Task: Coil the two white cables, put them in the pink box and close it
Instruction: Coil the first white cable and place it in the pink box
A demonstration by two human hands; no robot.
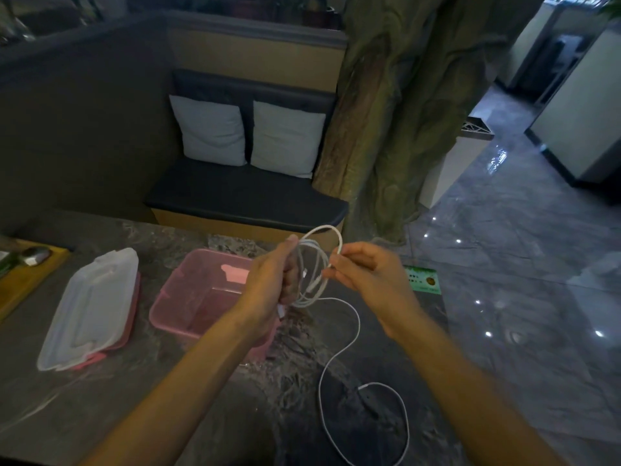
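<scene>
My left hand (272, 280) grips a bundle of white cable loops (314, 264) held up above the table, just right of the open pink box (188, 294). My right hand (366, 274) pinches the top loop of the same cable between thumb and fingers. The cable's loose tail (356, 334) hangs down from the coil and trails over the table in a wide loop (403, 418) with a plug end showing. The box looks empty. Its clear lid (90, 307) with pink clips lies flat to the left of the box. I cannot tell a second cable apart.
A dark marbled table (168, 398) carries everything. A wooden tray (27, 280) with a metallic object sits at the far left edge. A small green card (423, 279) lies right of my hands. Beyond the table stand a bench with two cushions (248, 136) and a tree-like pillar (386, 129).
</scene>
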